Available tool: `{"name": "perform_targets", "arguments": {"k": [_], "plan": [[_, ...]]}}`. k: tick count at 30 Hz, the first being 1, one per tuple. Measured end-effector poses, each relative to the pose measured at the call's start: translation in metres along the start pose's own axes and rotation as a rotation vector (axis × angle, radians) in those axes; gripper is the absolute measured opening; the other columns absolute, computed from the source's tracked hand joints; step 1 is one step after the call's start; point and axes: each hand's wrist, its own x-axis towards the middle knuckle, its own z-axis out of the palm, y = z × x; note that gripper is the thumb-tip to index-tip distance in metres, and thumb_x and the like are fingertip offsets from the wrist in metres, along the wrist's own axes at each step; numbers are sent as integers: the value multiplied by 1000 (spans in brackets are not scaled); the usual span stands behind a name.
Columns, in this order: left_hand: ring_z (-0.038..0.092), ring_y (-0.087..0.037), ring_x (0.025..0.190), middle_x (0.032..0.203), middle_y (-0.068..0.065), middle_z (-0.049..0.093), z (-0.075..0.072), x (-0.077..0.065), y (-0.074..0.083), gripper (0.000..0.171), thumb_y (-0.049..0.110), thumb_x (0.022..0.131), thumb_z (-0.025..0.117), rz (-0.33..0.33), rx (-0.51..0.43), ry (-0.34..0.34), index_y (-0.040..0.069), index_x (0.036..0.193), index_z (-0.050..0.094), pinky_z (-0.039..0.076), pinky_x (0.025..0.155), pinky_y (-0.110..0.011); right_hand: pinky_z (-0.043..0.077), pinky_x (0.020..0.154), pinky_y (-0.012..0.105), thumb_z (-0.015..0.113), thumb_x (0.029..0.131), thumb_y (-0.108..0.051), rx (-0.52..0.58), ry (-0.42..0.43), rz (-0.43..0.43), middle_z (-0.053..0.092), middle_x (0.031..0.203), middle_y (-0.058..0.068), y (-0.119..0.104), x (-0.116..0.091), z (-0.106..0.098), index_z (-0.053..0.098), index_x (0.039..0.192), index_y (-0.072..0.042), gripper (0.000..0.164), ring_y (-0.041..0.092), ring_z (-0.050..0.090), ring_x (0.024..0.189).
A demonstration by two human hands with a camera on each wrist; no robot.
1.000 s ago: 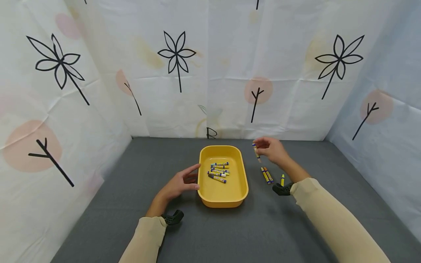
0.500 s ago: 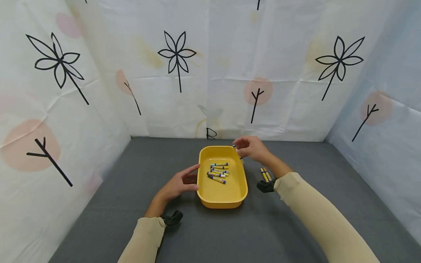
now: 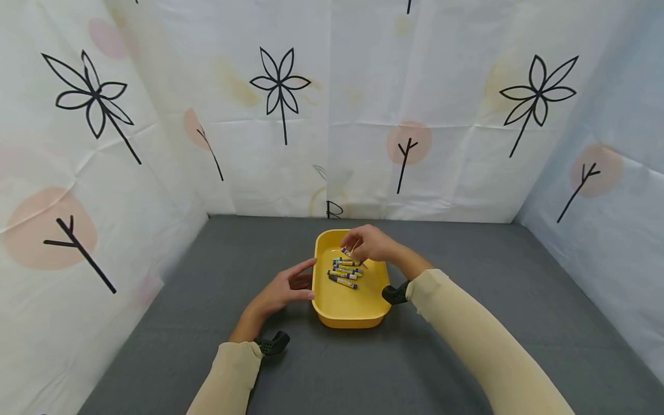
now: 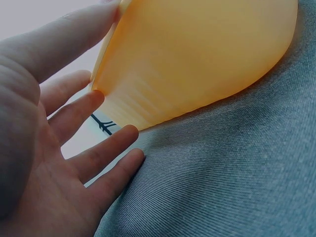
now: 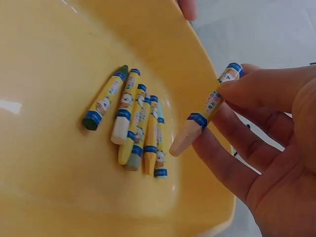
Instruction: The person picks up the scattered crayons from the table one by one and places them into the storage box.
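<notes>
A yellow plastic tray (image 3: 351,308) stands on the grey table. Inside it several crayons in yellow-and-blue wrappers (image 3: 342,275) lie roughly side by side; the right wrist view shows a dark green crayon (image 5: 104,101) at one end of the row and a white-tipped crayon (image 5: 126,104) beside it. My right hand (image 3: 372,244) is over the tray's far part, pinching a peach-coloured crayon (image 5: 210,109) between thumb and fingers, its bare tip pointing down. At the tray's left side, my left hand (image 3: 281,290) rests with spread fingers and thumb against the rim and outer wall (image 4: 192,59).
Grey cloth (image 3: 321,369) covers the table around the tray. A white patterned curtain (image 3: 358,104) closes off the back and both sides. My right sleeve (image 3: 467,328) crosses the table to the right of the tray, hiding the surface under it.
My right hand has carried the peach-coloured crayon leftward from the table's right side, across the rim, to above the tray. The left hand and the tray have stayed put.
</notes>
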Motion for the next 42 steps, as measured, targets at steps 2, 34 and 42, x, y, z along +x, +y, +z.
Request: {"name": "perform_targets", "arguments": {"k": [2, 34, 42], "plan": [[40, -39, 134, 155, -16, 29, 0, 0, 0, 77, 9, 91, 69, 4, 1, -2, 9, 155, 26, 39, 103, -51, 56, 70, 32, 66, 85, 6, -7, -22, 2, 65, 99, 10, 2, 3, 4, 69, 112, -4, 29, 20, 62, 80], [41, -35, 133, 155, -12, 31, 0, -1, 2, 78, 10, 89, 71, -14, 22, 16, 13, 155, 29, 39, 104, -51, 55, 83, 44, 63, 91, 1, 166, 288, 29, 62, 112, 21, 27, -31, -35, 64, 118, 2, 26, 30, 62, 95], [40, -38, 134, 156, -14, 30, 1, 0, 1, 77, 6, 90, 69, -12, 18, 16, 13, 155, 29, 38, 104, -53, 53, 84, 49, 65, 92, -3, 185, 346, 31, 61, 112, 22, 47, -53, -53, 62, 119, 4, 27, 32, 61, 97]]}}
